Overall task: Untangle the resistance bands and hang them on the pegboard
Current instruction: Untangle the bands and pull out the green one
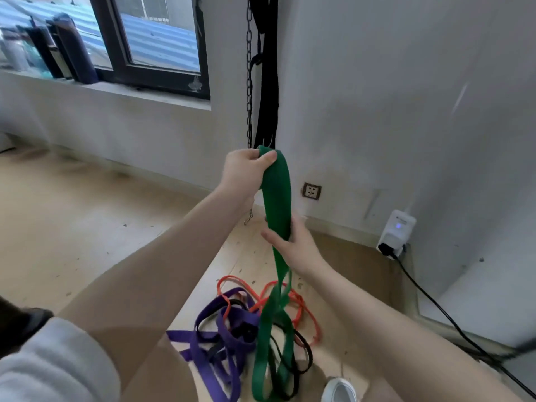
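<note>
A wide green resistance band hangs stretched from my left hand, which grips its top end near a small metal hook on the wall. My right hand holds the same band lower down, fingers wrapped around it. Below, the green band trails into a tangled pile on the floor with a purple band, an orange band and a thin black band. No pegboard is in view.
A black chain and black straps hang down the wall corner behind my left hand. A wall socket, a white plugged-in device with a black cable, a window and my white shoe are nearby.
</note>
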A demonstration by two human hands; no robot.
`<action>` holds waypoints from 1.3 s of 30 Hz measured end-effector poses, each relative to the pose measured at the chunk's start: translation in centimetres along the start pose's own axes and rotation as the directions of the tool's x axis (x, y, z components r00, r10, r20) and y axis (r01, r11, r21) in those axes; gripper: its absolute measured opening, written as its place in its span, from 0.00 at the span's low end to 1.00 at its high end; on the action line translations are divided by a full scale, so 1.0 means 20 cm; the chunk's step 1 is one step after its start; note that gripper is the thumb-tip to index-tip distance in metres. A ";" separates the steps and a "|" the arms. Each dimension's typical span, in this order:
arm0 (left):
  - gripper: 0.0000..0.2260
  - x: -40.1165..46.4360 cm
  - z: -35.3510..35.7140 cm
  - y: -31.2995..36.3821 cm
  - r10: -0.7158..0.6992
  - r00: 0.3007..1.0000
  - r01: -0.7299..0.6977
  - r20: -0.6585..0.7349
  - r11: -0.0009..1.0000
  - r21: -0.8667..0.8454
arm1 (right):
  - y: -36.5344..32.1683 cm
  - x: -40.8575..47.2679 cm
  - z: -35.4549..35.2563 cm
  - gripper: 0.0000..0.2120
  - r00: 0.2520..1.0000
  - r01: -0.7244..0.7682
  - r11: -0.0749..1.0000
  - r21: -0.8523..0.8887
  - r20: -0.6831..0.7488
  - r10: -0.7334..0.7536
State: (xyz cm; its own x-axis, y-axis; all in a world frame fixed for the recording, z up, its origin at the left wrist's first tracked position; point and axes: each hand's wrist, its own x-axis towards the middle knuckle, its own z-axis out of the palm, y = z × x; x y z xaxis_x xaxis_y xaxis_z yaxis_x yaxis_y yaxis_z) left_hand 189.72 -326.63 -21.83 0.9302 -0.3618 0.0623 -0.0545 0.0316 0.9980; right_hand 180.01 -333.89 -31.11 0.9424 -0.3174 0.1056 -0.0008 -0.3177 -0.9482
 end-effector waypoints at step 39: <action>0.09 -0.01 0.04 -0.51 -0.285 0.957 0.286 0.048 0.913 -0.291 | 0.22 0.11 -0.04 0.11 0.991 -0.121 0.963 0.242 -0.021 0.130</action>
State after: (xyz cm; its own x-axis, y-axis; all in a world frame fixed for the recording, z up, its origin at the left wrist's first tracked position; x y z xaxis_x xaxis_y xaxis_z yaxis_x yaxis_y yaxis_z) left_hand 189.76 -327.65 -32.01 0.8886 -0.4004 -0.2238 0.3219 0.1966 0.9261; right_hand 181.79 -336.63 -34.83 0.9269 -0.3752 -0.0123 -0.0340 -0.0512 -0.9981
